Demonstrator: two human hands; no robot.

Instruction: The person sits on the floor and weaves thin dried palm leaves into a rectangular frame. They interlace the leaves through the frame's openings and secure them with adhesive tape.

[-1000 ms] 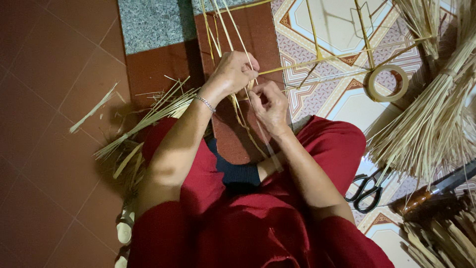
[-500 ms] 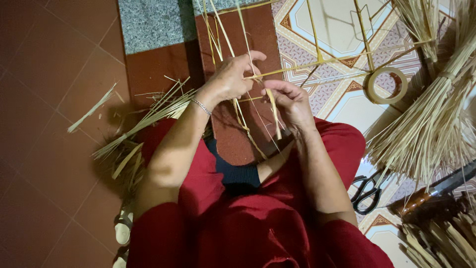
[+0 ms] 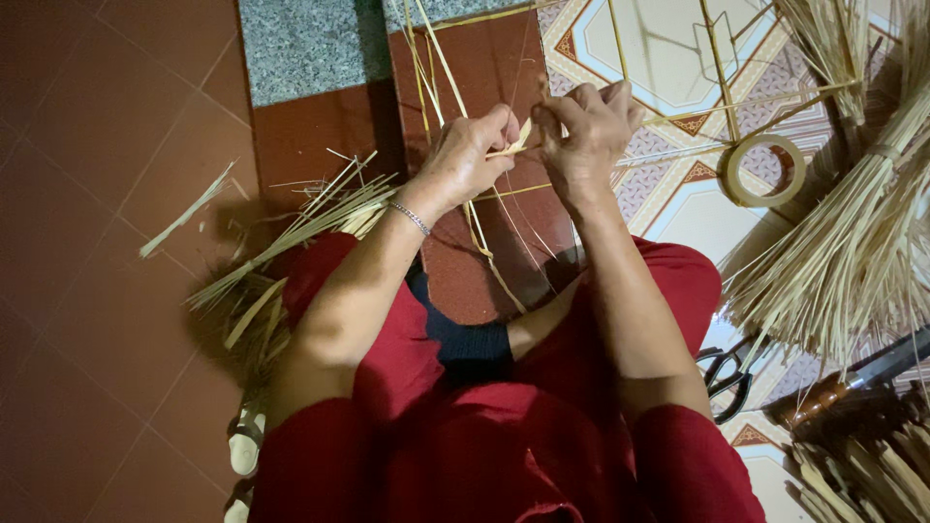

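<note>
Sitting on the floor (image 3: 116,116) in red clothes, the person held both hands above the knees. The left hand (image 3: 468,155) and right hand (image 3: 584,131), each grip pressed together, pinched one pale straw strip (image 3: 515,143) between them. Farther off lay a tape roll (image 3: 765,169) and a straw bundle (image 3: 852,252).
</note>
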